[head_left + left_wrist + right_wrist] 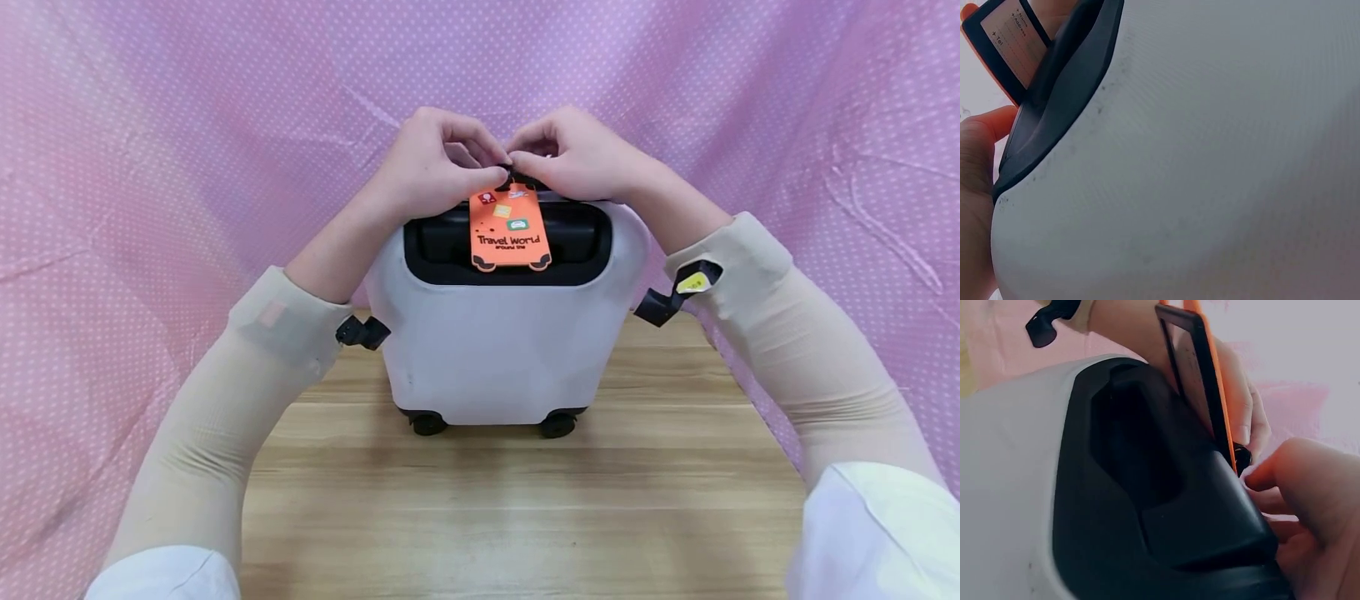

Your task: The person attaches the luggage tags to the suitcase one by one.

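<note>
A white suitcase [495,350] stands upright with a black handle recess [1129,444] across its top. An orange luggage tag [510,229] printed "Travel World" hangs over that recess; its black back with a name and address card [1015,40] shows in the left wrist view. At the tag's upper end my left hand [442,162] pinches its small black strap [1242,457] between thumb and fingers. My right hand [581,158] meets it there, thumb and forefinger pinching at the same strap. The fingertips of both hands nearly touch, and they cover most of the strap.
Under the suitcase's black wheels [558,425] lies a wood-grain tabletop [517,508]. Pink dotted cloth [300,75] hangs behind and along both sides. Black camera mounts [363,332] jut from both sleeved wrists beside the suitcase.
</note>
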`<state>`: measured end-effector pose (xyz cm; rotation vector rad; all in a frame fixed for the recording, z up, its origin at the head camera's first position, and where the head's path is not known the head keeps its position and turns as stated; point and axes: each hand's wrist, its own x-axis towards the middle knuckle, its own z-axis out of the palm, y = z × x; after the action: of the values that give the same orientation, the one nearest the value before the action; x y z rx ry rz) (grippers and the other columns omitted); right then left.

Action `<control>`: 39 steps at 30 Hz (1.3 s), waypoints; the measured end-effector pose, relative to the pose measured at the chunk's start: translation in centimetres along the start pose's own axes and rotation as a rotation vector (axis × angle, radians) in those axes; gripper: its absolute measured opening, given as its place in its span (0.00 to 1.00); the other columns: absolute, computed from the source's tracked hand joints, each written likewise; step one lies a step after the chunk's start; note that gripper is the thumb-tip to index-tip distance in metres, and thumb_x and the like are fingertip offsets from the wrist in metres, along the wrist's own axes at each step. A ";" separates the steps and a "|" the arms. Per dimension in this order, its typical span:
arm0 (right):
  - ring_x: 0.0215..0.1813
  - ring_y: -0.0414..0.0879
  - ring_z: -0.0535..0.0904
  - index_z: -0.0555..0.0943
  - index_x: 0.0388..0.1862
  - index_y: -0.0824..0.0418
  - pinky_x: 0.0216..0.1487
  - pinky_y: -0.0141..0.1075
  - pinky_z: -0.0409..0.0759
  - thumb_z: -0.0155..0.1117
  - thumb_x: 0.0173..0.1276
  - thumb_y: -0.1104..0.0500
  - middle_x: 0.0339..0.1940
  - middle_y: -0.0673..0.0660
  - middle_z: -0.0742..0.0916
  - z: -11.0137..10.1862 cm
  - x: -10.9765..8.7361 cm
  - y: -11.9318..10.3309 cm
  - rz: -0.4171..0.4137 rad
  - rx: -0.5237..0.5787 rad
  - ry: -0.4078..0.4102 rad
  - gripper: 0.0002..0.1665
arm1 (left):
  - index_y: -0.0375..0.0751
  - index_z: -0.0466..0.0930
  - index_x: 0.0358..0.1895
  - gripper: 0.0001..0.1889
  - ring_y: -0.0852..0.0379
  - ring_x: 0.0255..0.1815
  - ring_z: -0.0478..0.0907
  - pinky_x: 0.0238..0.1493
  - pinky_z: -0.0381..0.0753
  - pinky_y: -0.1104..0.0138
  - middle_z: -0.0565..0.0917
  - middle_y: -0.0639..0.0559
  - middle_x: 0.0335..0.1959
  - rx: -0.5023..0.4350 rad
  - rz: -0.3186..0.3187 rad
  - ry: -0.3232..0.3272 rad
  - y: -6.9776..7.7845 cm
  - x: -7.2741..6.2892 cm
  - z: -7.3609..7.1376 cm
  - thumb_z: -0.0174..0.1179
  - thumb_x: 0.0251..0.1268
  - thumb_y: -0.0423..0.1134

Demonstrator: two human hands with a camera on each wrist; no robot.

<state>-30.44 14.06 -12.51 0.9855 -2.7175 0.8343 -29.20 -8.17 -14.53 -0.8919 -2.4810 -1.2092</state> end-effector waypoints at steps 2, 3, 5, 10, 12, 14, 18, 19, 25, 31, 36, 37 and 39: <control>0.49 0.43 0.82 0.89 0.58 0.57 0.53 0.30 0.77 0.58 0.82 0.53 0.49 0.51 0.91 -0.2 0.2 0.1 0.048 0.064 -0.053 0.18 | 0.44 0.93 0.45 0.07 0.57 0.41 0.89 0.53 0.84 0.67 0.89 0.53 0.38 -0.010 0.006 -0.001 0.0 0.1 0.1 0.70 0.68 0.39; 0.51 0.43 0.82 0.89 0.58 0.57 0.54 0.30 0.77 0.59 0.82 0.53 0.48 0.50 0.91 -0.3 0.2 0.1 0.073 0.104 -0.064 0.17 | 0.44 0.93 0.44 0.07 0.57 0.41 0.89 0.53 0.84 0.66 0.89 0.53 0.38 -0.014 0.010 -0.002 0.0 0.1 0.2 0.70 0.68 0.39; 0.51 0.43 0.82 0.88 0.56 0.57 0.55 0.30 0.77 0.60 0.81 0.53 0.46 0.48 0.90 -0.4 0.3 0.2 0.109 0.168 -0.062 0.15 | 0.43 0.93 0.44 0.06 0.57 0.40 0.89 0.53 0.84 0.66 0.89 0.52 0.38 -0.012 0.029 -0.002 0.0 0.2 0.3 0.70 0.68 0.38; 0.46 0.44 0.81 0.85 0.48 0.57 0.51 0.31 0.78 0.63 0.80 0.56 0.39 0.47 0.89 -0.3 0.6 0.3 0.109 0.261 -0.025 0.07 | 0.41 0.92 0.43 0.06 0.58 0.38 0.88 0.54 0.85 0.67 0.90 0.49 0.40 0.026 0.084 0.007 -0.2 0.2 0.4 0.68 0.69 0.36; 0.44 0.45 0.81 0.84 0.45 0.56 0.49 0.31 0.78 0.63 0.80 0.58 0.38 0.47 0.88 -0.3 0.7 0.3 0.092 0.272 -0.014 0.05 | 0.41 0.92 0.42 0.06 0.58 0.37 0.88 0.54 0.85 0.67 0.90 0.48 0.41 0.033 0.100 0.011 -0.3 0.1 0.4 0.68 0.69 0.36; 0.43 0.45 0.80 0.83 0.43 0.55 0.48 0.30 0.78 0.62 0.80 0.58 0.37 0.47 0.88 -0.1 0.8 0.2 0.075 0.279 -0.007 0.04 | 0.40 0.92 0.42 0.06 0.58 0.38 0.87 0.54 0.85 0.67 0.90 0.48 0.42 0.033 0.110 0.014 -0.3 0.1 0.5 0.68 0.70 0.36; 0.42 0.44 0.80 0.81 0.42 0.54 0.47 0.30 0.77 0.61 0.81 0.60 0.37 0.48 0.87 0.0 0.8 0.2 0.060 0.278 -0.004 0.04 | 0.39 0.92 0.42 0.06 0.58 0.40 0.87 0.52 0.85 0.68 0.91 0.48 0.43 0.042 0.115 0.021 -0.3 0.0 0.5 0.67 0.71 0.37; 0.42 0.44 0.80 0.81 0.42 0.55 0.47 0.30 0.77 0.60 0.81 0.60 0.36 0.47 0.87 0.1 0.9 0.2 0.057 0.277 -0.003 0.04 | 0.39 0.92 0.43 0.07 0.58 0.40 0.88 0.51 0.85 0.69 0.91 0.48 0.43 0.048 0.114 0.023 -0.3 0.0 0.5 0.67 0.71 0.37; 0.40 0.42 0.79 0.78 0.41 0.58 0.46 0.31 0.76 0.58 0.82 0.62 0.34 0.47 0.86 0.4 0.8 0.2 0.045 0.273 0.004 0.05 | 0.40 0.93 0.42 0.07 0.53 0.43 0.90 0.47 0.85 0.72 0.92 0.45 0.43 0.069 0.110 0.038 -0.3 0.0 0.6 0.67 0.72 0.37; 0.39 0.44 0.77 0.77 0.43 0.58 0.46 0.32 0.75 0.56 0.83 0.60 0.34 0.47 0.85 0.4 0.8 0.3 0.055 0.265 0.000 0.05 | 0.41 0.91 0.43 0.07 0.56 0.44 0.89 0.49 0.85 0.70 0.92 0.47 0.42 0.078 0.127 0.030 -0.5 0.1 0.6 0.67 0.73 0.38; 0.37 0.42 0.78 0.75 0.45 0.58 0.44 0.31 0.76 0.53 0.85 0.60 0.32 0.47 0.85 0.5 1.0 0.2 0.067 0.267 0.014 0.05 | 0.42 0.90 0.43 0.07 0.57 0.43 0.90 0.53 0.86 0.66 0.91 0.48 0.41 0.088 0.155 0.030 -0.6 0.3 0.6 0.70 0.70 0.41; 0.37 0.42 0.78 0.75 0.45 0.59 0.43 0.31 0.76 0.53 0.85 0.60 0.32 0.47 0.85 0.5 1.0 0.2 0.066 0.266 0.019 0.05 | 0.42 0.90 0.43 0.07 0.57 0.43 0.90 0.54 0.86 0.66 0.91 0.49 0.42 0.091 0.153 0.031 -0.6 0.3 0.6 0.71 0.69 0.41; 0.36 0.42 0.78 0.74 0.45 0.59 0.43 0.31 0.76 0.52 0.85 0.59 0.32 0.47 0.85 0.6 1.0 0.2 0.067 0.261 0.027 0.06 | 0.42 0.90 0.43 0.07 0.56 0.43 0.91 0.54 0.86 0.65 0.92 0.49 0.43 0.089 0.150 0.032 -0.6 0.3 0.6 0.71 0.70 0.41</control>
<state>-31.30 13.31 -12.76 0.9235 -2.6792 1.2293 -29.73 -7.88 -15.14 -1.0065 -2.3752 -1.0471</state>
